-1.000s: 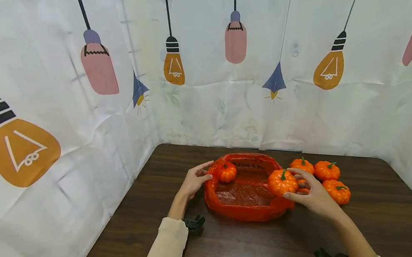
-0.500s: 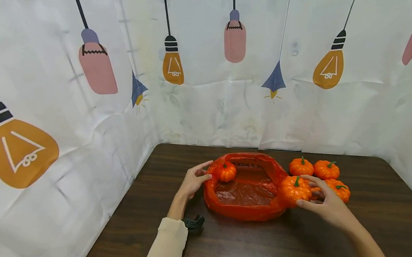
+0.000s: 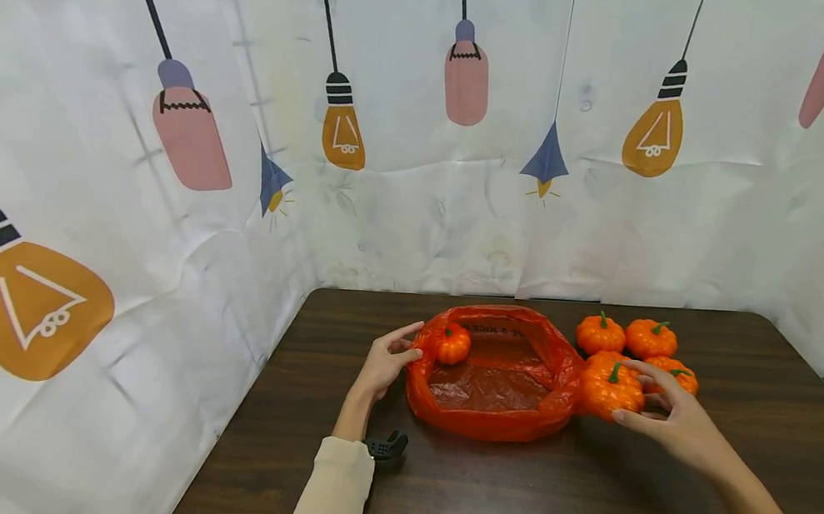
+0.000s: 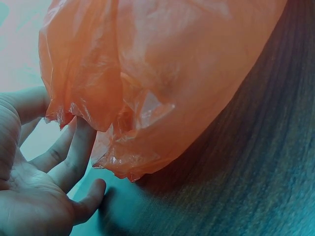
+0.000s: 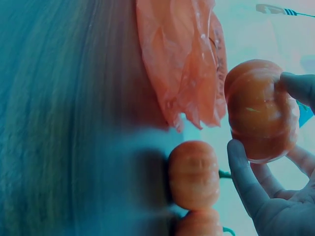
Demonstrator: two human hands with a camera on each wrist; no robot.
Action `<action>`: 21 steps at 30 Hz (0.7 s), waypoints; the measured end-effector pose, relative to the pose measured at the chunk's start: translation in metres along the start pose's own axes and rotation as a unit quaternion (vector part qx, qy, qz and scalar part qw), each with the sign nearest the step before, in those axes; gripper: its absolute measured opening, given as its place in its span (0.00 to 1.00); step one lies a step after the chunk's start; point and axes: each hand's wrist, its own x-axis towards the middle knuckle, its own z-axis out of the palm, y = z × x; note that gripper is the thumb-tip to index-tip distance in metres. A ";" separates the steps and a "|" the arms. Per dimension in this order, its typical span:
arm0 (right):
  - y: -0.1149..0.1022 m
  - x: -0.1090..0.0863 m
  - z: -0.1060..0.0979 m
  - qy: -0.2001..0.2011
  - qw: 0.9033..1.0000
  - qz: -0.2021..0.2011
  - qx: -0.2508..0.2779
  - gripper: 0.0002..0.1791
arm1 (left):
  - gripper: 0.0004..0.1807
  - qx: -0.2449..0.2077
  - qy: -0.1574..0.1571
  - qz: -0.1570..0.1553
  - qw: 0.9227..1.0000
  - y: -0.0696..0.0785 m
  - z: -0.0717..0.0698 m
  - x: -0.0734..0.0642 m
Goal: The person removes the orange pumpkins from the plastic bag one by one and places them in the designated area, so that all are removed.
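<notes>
A red-orange plastic bag [image 3: 488,426] lies open-mouthed on the table, with one small orange pumpkin [image 3: 454,344] inside at its left. At the bag's left rim my left hand [image 3: 387,362] pinches the plastic; the left wrist view shows the fingers against the bag's edge [image 4: 88,73]. My right hand [image 3: 677,419] holds another pumpkin [image 3: 611,391] between thumb and fingers, just right of the bag. In the right wrist view this held pumpkin [image 5: 261,110] is raised off the table, its green stem mostly hidden.
Several more pumpkins stand behind the right hand: one at the back [image 3: 601,334], one farther right [image 3: 650,339], and one partly covered by the fingers [image 3: 677,372]. The dark wooden table [image 3: 477,498] meets a patterned white cloth [image 3: 414,232] behind and at the left.
My right hand has moved right with its pumpkin, from over the bag's right rim to beside the bag. The left hand has stayed at the left rim.
</notes>
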 end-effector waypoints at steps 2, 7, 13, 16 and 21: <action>0.003 -0.001 -0.001 0.001 1.000 0.003 0.000 0.40 | 0.27 0.000 0.000 0.000 1.000 0.000 0.000 0.000; 0.013 -0.005 -0.001 0.005 1.000 0.013 -0.006 0.41 | 0.27 0.001 0.000 0.000 1.000 0.001 0.000 -0.001; 0.024 -0.008 -0.001 0.011 0.999 0.023 -0.028 0.40 | 0.27 0.002 -0.004 0.004 1.000 0.000 0.000 0.000; 0.028 -0.009 -0.002 0.010 0.999 0.023 -0.029 0.39 | 0.27 0.003 -0.003 0.004 1.000 0.000 0.000 0.000; 0.033 -0.010 -0.003 -0.001 1.000 0.023 -0.021 0.40 | 0.27 0.003 0.002 0.002 1.000 0.000 0.001 0.000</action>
